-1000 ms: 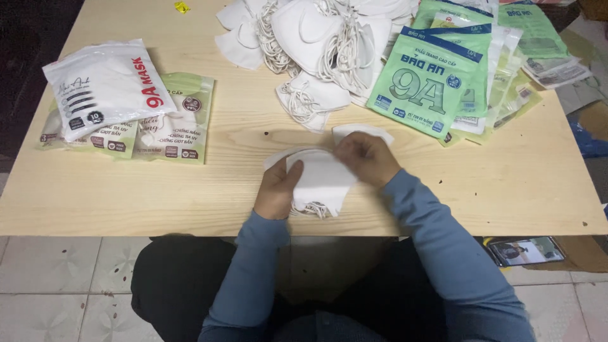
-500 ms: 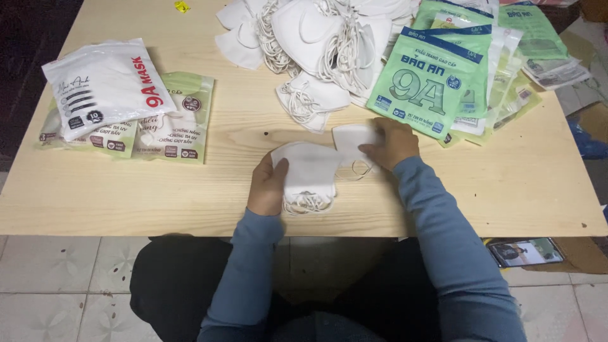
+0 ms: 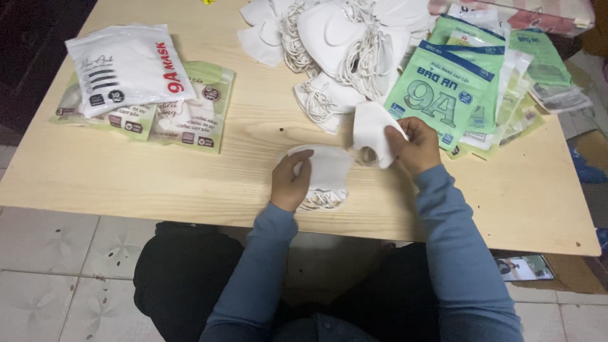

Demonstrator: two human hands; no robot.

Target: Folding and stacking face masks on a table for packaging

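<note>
My left hand (image 3: pixel 290 185) pressed down on a small stack of white masks (image 3: pixel 323 174) lying on the wooden table (image 3: pixel 126 183) just in front of me. My right hand (image 3: pixel 415 147) pinched a single white mask (image 3: pixel 372 132), lifted beside that stack. Beyond my right hand lay green packets (image 3: pixel 443 95); ahead, a loose mask heap (image 3: pixel 342 38).
</note>
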